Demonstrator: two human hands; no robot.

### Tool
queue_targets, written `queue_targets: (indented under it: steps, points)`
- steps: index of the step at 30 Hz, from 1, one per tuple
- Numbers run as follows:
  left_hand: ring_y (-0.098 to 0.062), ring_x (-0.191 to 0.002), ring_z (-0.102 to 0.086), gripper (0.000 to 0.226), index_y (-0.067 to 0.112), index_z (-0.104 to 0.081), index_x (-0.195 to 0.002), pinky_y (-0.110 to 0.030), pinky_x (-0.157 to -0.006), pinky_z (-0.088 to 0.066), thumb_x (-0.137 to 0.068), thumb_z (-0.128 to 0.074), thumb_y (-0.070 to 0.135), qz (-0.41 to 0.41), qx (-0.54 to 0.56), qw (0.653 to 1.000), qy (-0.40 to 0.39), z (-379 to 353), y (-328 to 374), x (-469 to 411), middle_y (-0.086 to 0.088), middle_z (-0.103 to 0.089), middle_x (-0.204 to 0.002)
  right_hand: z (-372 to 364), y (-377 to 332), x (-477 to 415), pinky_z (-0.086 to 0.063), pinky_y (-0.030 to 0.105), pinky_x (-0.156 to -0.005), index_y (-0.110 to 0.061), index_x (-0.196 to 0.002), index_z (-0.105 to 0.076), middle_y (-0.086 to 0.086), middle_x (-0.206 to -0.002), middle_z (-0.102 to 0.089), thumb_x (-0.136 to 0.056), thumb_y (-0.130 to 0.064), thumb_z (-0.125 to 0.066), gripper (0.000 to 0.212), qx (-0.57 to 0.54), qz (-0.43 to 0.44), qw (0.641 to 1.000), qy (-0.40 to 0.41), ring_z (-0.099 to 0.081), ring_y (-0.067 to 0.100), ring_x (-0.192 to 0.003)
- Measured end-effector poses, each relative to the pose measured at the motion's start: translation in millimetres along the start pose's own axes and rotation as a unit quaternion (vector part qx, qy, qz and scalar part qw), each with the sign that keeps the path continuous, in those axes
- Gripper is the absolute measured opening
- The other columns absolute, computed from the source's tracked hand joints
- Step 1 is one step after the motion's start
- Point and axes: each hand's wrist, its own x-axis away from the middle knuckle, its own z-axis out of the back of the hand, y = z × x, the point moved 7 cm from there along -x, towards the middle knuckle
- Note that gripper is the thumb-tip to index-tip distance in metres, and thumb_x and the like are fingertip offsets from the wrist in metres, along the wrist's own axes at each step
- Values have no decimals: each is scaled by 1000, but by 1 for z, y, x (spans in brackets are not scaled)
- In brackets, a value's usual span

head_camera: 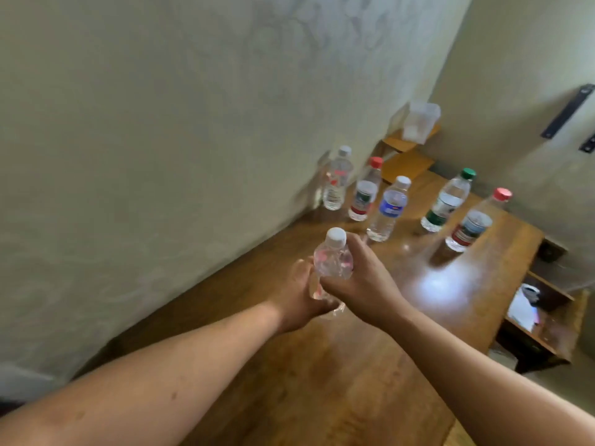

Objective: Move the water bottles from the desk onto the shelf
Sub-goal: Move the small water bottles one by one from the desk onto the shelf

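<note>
**One bottle up, five left: slip and knock-over risks**

Held bottle (333, 262) is off the desk (322, 365), in the air over its middle, cap up, slightly tilted. Both hands wrap it: L hand (297, 299) curls round the lower body, R hand (363, 280) curls round the upper body just under the cap.

Risks, as I judge them:
- Thin clear plastic, so a hard two-hand squeeze could buckle it, and swapping to one hand mid-carry could let it slip.
- The path to the corner shelf (406, 164) runs over the standing bottles. A low forearm could tip them, prob. the blue-label bottle (388, 210) first, as it's nearest the hands.
- The shelf looks small and a tub (421, 122) sits on its upper step. Room for all looks tight, and a bottle set at the edge may fall.

Count:
- 6 bottles: 1 held, 5 standing on the desk.
- Caps: 3 white (incl. held), 2 red, 1 green.
- 1 tub.
- 2 hands, both busy.
</note>
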Motion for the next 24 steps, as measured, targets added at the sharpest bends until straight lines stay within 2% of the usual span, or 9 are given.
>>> queue_targets:
  steps: [3, 5, 7, 9, 12, 14, 17, 21, 24]
  points:
    - [23, -97, -58, 41, 39, -60, -117, -1, -79, -42, -85, -82, 25, -20, -7, 999, 29, 69, -19, 75, 29, -63, -104, -58, -90, 33, -60, 42, -88, -49, -132, -51, -16, -115, -61, -72, -54, -76, 65, 4, 42, 998, -36, -65, 6, -102]
    - [26, -91, -57, 39, 43, -59, -113, -1, -74, -42, -87, -79, 21, -5, -12, 999, 51, 118, -45, 125, 32, -62, -96, -97, -150, 52, -57, 37, -88, -49, -132, -51, -20, -114, -59, -71, -61, -75, 66, 15, 73, 995, -58, -63, 2, -101]
    - [17, -98, -62, 38, 45, -60, -116, -7, -81, -48, -86, -76, 29, 5, -18, 996, 88, 165, -71, 174, 27, -67, -104, -135, -203, 70, -56, 34, -89, -50, -136, -50, -24, -117, -59, -71, -65, -76, 71, 9, 109, 990, -85, -62, -2, -106]
    - [1, -107, -65, 42, 45, -59, -124, -26, -90, -55, -84, -70, 39, 11, -38, 990, 134, 214, -94, 226, 19, -69, -121, -178, -249, 88, -57, 33, -90, -49, -139, -50, -22, -121, -65, -75, -69, -76, 72, -18, 139, 983, -120, -65, -2, -110]
    - [-12, -108, -67, 25, 43, -59, -113, -36, -94, -57, -89, -65, 46, 12, -66, 985, 156, 264, -114, 286, 14, -70, -116, -237, -287, 114, -59, 35, -94, -52, -138, -52, -24, -122, -71, -84, -75, -69, 61, -31, 149, 967, -205, -69, -5, -109]
    - [-9, -100, -69, 22, 45, -56, -104, -38, -90, -59, -86, -62, 57, 29, -48, 982, 179, 293, -138, 327, 17, -70, -104, -278, -313, 131, -57, 35, -103, -50, -140, -55, -26, -125, -72, -95, -65, -65, 49, -30, 154, 949, -273, -68, -6, -116]
    - [2, -90, -64, 29, 54, -54, -107, -31, -82, -56, -81, -64, 63, 64, -14, 970, 233, 330, -172, 384, 24, -65, -94, -330, -357, 149, -49, 27, -111, -43, -137, -64, -27, -132, -70, -109, -31, -55, 32, -31, 168, 920, -354, -62, -9, -125]
    - [-1, -100, -70, 55, 52, -52, -129, -33, -87, -61, -80, -76, 53, 127, 32, 935, 330, 374, -214, 447, 19, -72, -110, -395, -407, 161, -51, 16, -91, -42, -117, -69, -19, -116, -77, -87, -8, -60, 45, 16, 195, 910, -366, -69, -8, -109]
    - [0, -101, -70, 58, 48, -53, -134, -33, -89, -61, -82, -77, 50, 144, 18, 916, 373, 412, -236, 467, 18, -73, -114, -439, -431, 159, -54, 20, -84, -39, -115, -66, -19, -108, -75, -87, -19, -72, 36, 16, 209, 918, -336, -70, -1, -102]
